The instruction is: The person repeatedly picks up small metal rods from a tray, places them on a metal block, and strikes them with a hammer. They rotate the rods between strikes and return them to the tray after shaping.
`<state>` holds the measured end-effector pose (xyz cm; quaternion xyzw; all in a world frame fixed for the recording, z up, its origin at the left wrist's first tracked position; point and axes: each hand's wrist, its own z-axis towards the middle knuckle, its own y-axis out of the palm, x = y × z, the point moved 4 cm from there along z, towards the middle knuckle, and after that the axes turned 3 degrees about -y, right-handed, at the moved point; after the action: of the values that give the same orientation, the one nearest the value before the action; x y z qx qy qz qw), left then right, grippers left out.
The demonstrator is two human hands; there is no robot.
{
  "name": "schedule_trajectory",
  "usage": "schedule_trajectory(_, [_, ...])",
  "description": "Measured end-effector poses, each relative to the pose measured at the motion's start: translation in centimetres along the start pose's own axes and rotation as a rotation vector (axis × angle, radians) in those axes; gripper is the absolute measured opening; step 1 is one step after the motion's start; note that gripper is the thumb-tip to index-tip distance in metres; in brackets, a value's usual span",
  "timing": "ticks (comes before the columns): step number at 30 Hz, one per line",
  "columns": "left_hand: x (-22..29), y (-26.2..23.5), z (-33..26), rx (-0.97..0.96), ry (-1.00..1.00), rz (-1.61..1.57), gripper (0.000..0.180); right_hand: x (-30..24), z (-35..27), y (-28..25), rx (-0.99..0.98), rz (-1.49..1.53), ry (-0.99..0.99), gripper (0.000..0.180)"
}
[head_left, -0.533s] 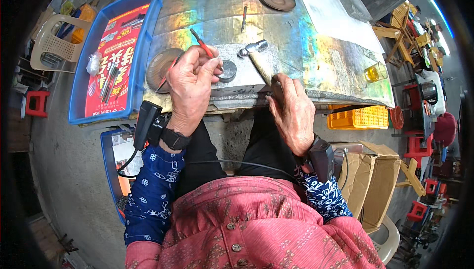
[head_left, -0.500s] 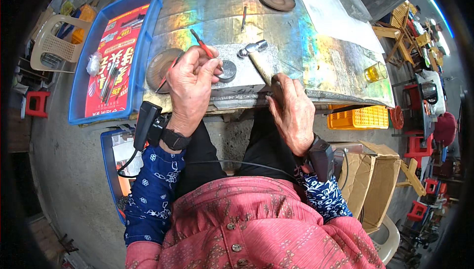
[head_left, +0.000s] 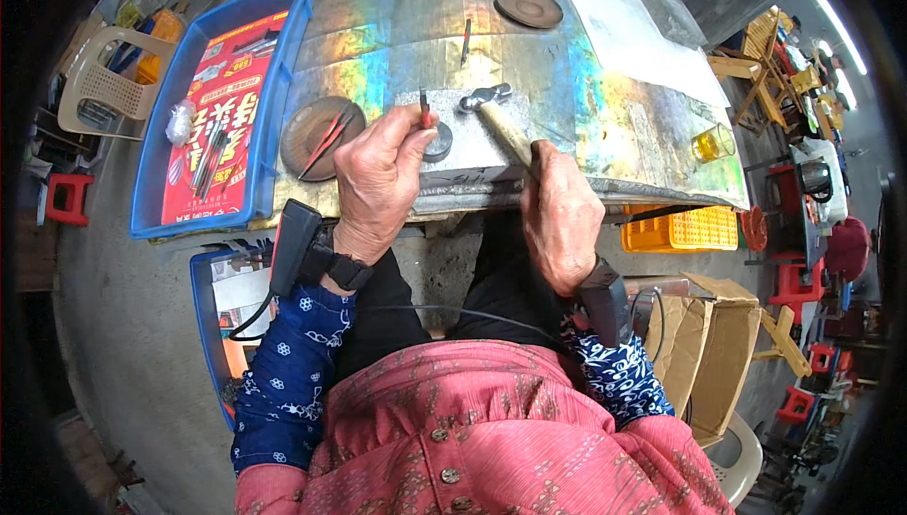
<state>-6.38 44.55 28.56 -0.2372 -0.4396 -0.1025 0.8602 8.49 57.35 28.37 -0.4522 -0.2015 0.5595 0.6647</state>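
Observation:
Pinched in the fingers of my left hand (head_left: 378, 182) is a slim red-and-black punch-like tool (head_left: 424, 103), standing nearly upright. Its lower end is hidden behind the fingers, beside a small round grey metal disc (head_left: 438, 145). The disc lies on a pale stone block (head_left: 477, 148) at the table's near edge. My right hand (head_left: 564, 220) is closed round the wooden handle of a hammer (head_left: 504, 129), whose metal head rests over the block's far right part. Left of the block, similar slim red tools (head_left: 326, 145) lie on a round brown wooden plate (head_left: 297, 128).
A blue tray (head_left: 292, 61) with a red printed sheet and slim rods stands on the left. Farther off lie another slim tool (head_left: 466, 41) and a brown round dish (head_left: 529, 7). A glass of yellow liquid (head_left: 713, 143) stands near the right edge.
My left hand has brought the tool from a slant to nearly upright, close to the disc. My right hand has shifted slightly on the hammer's handle. The hammer's head has barely moved.

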Motion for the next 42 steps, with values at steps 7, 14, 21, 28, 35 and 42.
schedule_trajectory(7, [0.0,0.0,-0.1,0.048,0.005,0.061,0.011,-0.6,2.6,-6.5,0.209,0.605,0.111,0.025])
schedule_trajectory(14, [0.3,0.1,-0.3,0.097,0.032,0.097,0.014,-3.8,4.1,-10.5,0.071,0.377,-0.192,0.028])
schedule_trajectory(21, [0.3,-0.1,-0.3,0.076,0.091,0.125,0.014,-5.0,4.7,-13.0,0.034,0.387,-0.194,0.029])
schedule_trajectory(28, [0.1,0.0,-0.1,0.079,0.006,0.035,0.015,-5.5,6.1,-10.9,-0.185,0.285,-0.210,0.029])
schedule_trajectory(35, [0.0,-0.1,-0.1,0.056,0.007,0.065,0.014,-4.8,6.1,-11.5,-0.188,0.373,-0.113,0.026])
schedule_trajectory(42, [0.0,0.1,-0.2,0.071,0.015,0.037,0.014,-5.7,5.8,-14.8,0.203,0.440,-0.163,0.030])
